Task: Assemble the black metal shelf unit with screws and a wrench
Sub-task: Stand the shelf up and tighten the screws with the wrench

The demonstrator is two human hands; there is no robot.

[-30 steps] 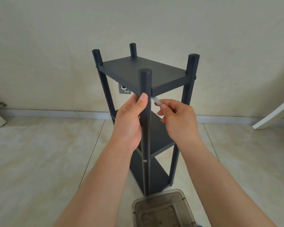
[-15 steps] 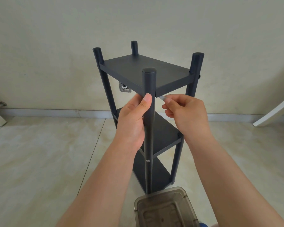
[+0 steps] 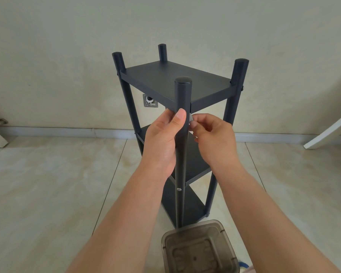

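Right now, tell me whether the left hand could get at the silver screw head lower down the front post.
Probably yes. The left hand grips the front post above the silver screw head, and that stretch of post looks bare, so sliding down seems open. It would have to let go of the post first.

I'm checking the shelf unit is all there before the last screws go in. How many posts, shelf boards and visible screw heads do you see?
Black posts: 4
Black shelf boards: 3
Silver screw heads on the near post: 1
Total: 8
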